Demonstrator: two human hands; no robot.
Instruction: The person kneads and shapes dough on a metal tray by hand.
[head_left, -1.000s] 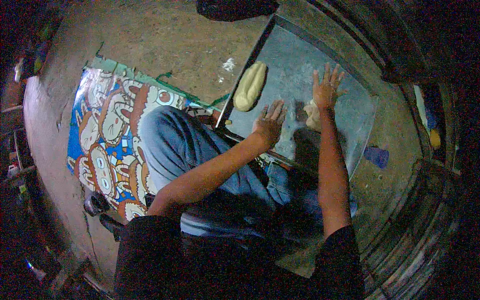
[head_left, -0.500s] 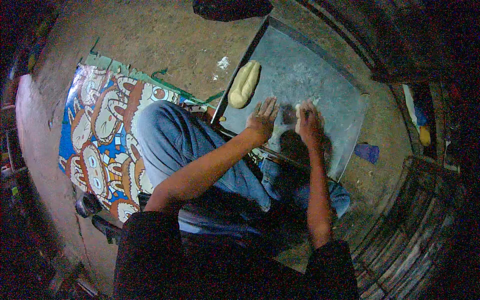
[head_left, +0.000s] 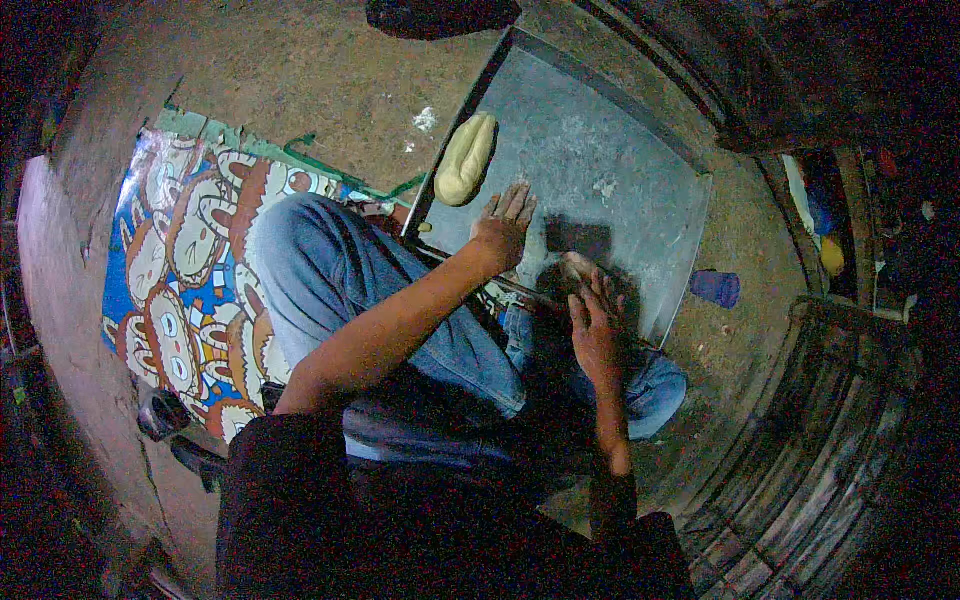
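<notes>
A shallow metal tray point(head_left: 640, 140) dusted with white powder lies tilted across the ground in front of my folded legs. Along its left rim rests a long, pale piece of dough point(head_left: 467, 160) with a lengthwise crease. My left hand point(head_left: 505, 222) lies flat on the tray's near-left part, fingers stretched out, just below the dough, holding nothing. At the near edge, in shadow, my right hand point(head_left: 597, 320) has its fingers extended and apart. Just beyond its fingertips is a pale shape point(head_left: 578, 266), too dark to make out. A small dough-coloured bit point(head_left: 425, 227) sits at the left corner.
Left of my knee point(head_left: 310, 250) spreads a printed sheet point(head_left: 190, 290) with cartoon figures. A purple container point(head_left: 715, 288) is on the ground right of the tray. Slatted wood point(head_left: 790, 450) fills the lower right, and a dark object point(head_left: 440, 17) lies beyond the tray.
My right hand has drawn back toward me from the tray's middle to its near edge. My left hand stays beside the dough. The whole view has shifted slightly.
</notes>
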